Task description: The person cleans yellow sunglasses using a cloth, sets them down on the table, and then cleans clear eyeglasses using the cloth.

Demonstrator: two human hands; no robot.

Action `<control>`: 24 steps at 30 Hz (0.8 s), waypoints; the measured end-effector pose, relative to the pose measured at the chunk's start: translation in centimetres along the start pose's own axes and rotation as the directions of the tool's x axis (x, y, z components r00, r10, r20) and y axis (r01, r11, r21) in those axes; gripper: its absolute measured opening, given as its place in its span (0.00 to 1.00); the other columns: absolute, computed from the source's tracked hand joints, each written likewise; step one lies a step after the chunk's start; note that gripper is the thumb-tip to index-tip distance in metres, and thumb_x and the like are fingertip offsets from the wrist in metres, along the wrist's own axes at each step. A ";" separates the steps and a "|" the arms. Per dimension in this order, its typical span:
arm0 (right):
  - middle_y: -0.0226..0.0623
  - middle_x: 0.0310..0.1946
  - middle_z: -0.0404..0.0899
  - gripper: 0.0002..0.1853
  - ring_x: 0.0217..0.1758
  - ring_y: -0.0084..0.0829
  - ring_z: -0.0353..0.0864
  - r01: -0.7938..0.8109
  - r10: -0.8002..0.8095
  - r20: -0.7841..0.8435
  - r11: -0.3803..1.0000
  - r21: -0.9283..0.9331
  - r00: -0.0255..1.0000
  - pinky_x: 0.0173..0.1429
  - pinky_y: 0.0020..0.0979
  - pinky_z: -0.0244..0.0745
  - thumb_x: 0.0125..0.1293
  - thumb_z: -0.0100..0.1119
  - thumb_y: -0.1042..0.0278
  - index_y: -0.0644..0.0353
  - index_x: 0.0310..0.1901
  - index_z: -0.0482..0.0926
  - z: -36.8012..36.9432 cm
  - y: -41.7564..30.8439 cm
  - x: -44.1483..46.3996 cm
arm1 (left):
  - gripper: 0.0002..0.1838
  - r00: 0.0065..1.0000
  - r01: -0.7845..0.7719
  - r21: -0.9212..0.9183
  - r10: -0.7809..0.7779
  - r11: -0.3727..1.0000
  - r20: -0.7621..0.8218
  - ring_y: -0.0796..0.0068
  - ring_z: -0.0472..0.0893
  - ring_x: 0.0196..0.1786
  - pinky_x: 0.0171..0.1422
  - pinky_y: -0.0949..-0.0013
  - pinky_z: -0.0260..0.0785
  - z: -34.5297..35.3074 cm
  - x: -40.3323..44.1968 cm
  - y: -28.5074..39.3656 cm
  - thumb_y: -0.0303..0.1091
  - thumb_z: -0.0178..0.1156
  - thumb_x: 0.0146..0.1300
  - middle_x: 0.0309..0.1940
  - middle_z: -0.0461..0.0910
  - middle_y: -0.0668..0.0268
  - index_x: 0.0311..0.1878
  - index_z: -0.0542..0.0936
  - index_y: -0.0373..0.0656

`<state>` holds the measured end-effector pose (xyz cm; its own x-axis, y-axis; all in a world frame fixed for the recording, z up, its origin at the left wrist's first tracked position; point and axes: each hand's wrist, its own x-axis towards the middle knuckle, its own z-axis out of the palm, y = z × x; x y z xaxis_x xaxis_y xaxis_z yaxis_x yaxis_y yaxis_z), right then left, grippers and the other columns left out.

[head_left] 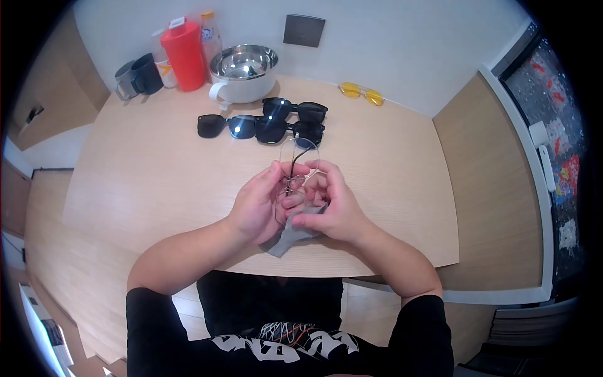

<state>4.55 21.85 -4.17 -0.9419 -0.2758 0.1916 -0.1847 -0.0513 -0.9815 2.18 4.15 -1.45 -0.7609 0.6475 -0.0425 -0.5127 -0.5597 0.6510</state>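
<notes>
Near the table's front edge, my left hand [257, 202] and my right hand [333, 204] meet around a pair of clear glasses [299, 143] with thin frames. One round lens stands up above my fingers, and a dark temple arm crosses behind it. The fingers of both hands are curled round the glasses and hide part of them. A grey cloth [289, 239] hangs below my right hand, against its fingers, and reaches down to the tabletop.
Several dark sunglasses [270, 131] lie just beyond my hands. Yellow-tinted glasses [361, 93] rest near the wall. At the back left of the table [151, 182] stand a steel-lined bowl [245, 85], a red jug [184, 56], a bottle [211, 38] and dark mugs [147, 74].
</notes>
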 end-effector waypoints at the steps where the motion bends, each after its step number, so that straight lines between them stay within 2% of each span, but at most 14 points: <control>1: 0.31 0.37 0.70 0.46 0.40 0.19 0.72 -0.038 0.038 -0.019 0.999 -0.016 0.999 0.45 0.22 0.71 0.49 0.77 0.71 0.61 0.66 0.55 -0.4 -0.5 0.0 | 0.24 0.999 0.015 0.003 -0.015 1.000 -0.039 0.81 0.71 0.34 0.40 0.77 0.69 -0.1 0.0 -0.1 0.52 0.38 0.76 0.38 0.71 0.70 0.54 0.72 0.41; 2: 0.31 0.37 0.71 0.46 0.41 0.20 0.74 -0.077 0.075 -0.039 0.997 -0.032 0.996 0.46 0.22 0.72 0.49 0.77 0.71 0.61 0.65 0.55 -0.7 -0.8 0.0 | 0.24 0.997 0.031 0.005 -0.031 1.000 -0.078 0.81 0.70 0.33 0.39 0.77 0.68 -0.3 0.0 -0.2 0.52 0.38 0.76 0.37 0.70 0.71 0.54 0.72 0.41; 5: 0.32 0.38 0.74 0.45 0.43 0.21 0.75 -0.027 0.030 -0.052 0.998 0.061 0.998 0.47 0.23 0.72 0.49 0.77 0.71 0.60 0.65 0.56 -0.9 -0.3 0.0 | 0.24 0.997 0.064 0.078 -0.060 0.995 -0.056 0.81 0.70 0.33 0.39 0.77 0.68 -0.4 -0.1 -0.4 0.52 0.38 0.76 0.36 0.70 0.70 0.53 0.72 0.41; 8: 0.33 0.38 0.74 0.45 0.42 0.20 0.75 -0.033 0.036 0.075 0.999 -0.039 0.997 0.47 0.22 0.72 0.50 0.77 0.71 0.59 0.65 0.56 -0.3 -0.2 -0.1 | 0.24 1.000 0.014 0.096 -0.017 0.995 0.027 0.82 0.71 0.34 0.39 0.77 0.69 -0.6 0.0 -0.6 0.52 0.38 0.76 0.36 0.70 0.70 0.53 0.72 0.40; 11: 0.33 0.37 0.75 0.43 0.41 0.20 0.75 -0.046 0.034 0.126 0.995 0.089 0.991 0.47 0.22 0.72 0.51 0.76 0.71 0.59 0.64 0.57 0.8 -1.3 -0.3 | 0.21 0.992 -0.003 -0.027 0.007 1.000 0.126 0.81 0.70 0.33 0.43 0.75 0.70 -1.0 0.2 -0.9 0.44 0.34 0.78 0.40 0.72 0.66 0.55 0.72 0.39; 14: 0.32 0.35 0.74 0.42 0.39 0.20 0.75 -0.007 0.007 -0.025 1.000 -0.002 1.000 0.45 0.21 0.71 0.51 0.76 0.72 0.59 0.63 0.57 0.0 -0.3 -0.2 | 0.24 0.999 -0.001 0.116 0.007 0.993 -0.047 0.82 0.74 0.36 0.39 0.78 0.67 1.0 -0.1 -0.6 0.50 0.37 0.76 0.39 0.73 0.68 0.54 0.72 0.40; 17: 0.31 0.34 0.73 0.42 0.38 0.20 0.74 -0.009 0.012 -0.130 1.000 0.023 0.991 0.44 0.22 0.71 0.51 0.76 0.72 0.58 0.64 0.57 -0.7 -0.8 0.1 | 0.23 0.996 0.087 0.348 -0.069 0.933 -0.065 0.79 0.75 0.39 0.43 0.76 0.69 -0.9 0.0 -1.0 0.48 0.36 0.76 0.48 0.76 0.63 0.55 0.71 0.39; 18: 0.30 0.34 0.72 0.43 0.40 0.21 0.74 0.000 0.011 -0.137 0.997 0.074 0.991 0.43 0.23 0.71 0.51 0.75 0.73 0.58 0.64 0.56 -0.6 -0.8 0.1 | 0.23 0.988 0.151 0.295 -0.136 0.944 -0.072 0.76 0.75 0.43 0.49 0.73 0.70 -0.8 -0.1 -1.0 0.47 0.35 0.77 0.54 0.75 0.58 0.55 0.71 0.38; 21: 0.32 0.37 0.72 0.44 0.43 0.22 0.73 0.045 -0.049 -0.096 0.998 -0.039 0.994 0.43 0.24 0.71 0.51 0.75 0.74 0.58 0.65 0.55 -0.3 -0.7 0.1 | 0.20 0.998 0.036 0.226 -0.025 0.973 -0.049 0.75 0.77 0.52 0.55 0.72 0.71 0.7 -0.3 -1.2 0.43 0.37 0.78 0.48 0.77 0.61 0.57 0.72 0.38; 24: 0.30 0.39 0.74 0.45 0.42 0.19 0.74 -0.044 0.046 -0.037 0.998 0.051 0.998 0.49 0.25 0.72 0.48 0.77 0.75 0.56 0.64 0.56 1.1 -1.7 -0.2 | 0.20 0.999 0.019 0.153 -0.024 0.988 0.035 0.74 0.77 0.52 0.59 0.69 0.69 0.1 -0.1 -1.4 0.42 0.37 0.78 0.51 0.76 0.59 0.57 0.71 0.37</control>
<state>5.38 20.99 -2.55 -0.9592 -0.2418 0.1466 -0.1289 -0.0878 -0.9878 2.97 4.91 -2.28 -0.7337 0.6787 -0.0317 -0.4600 -0.4619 0.7583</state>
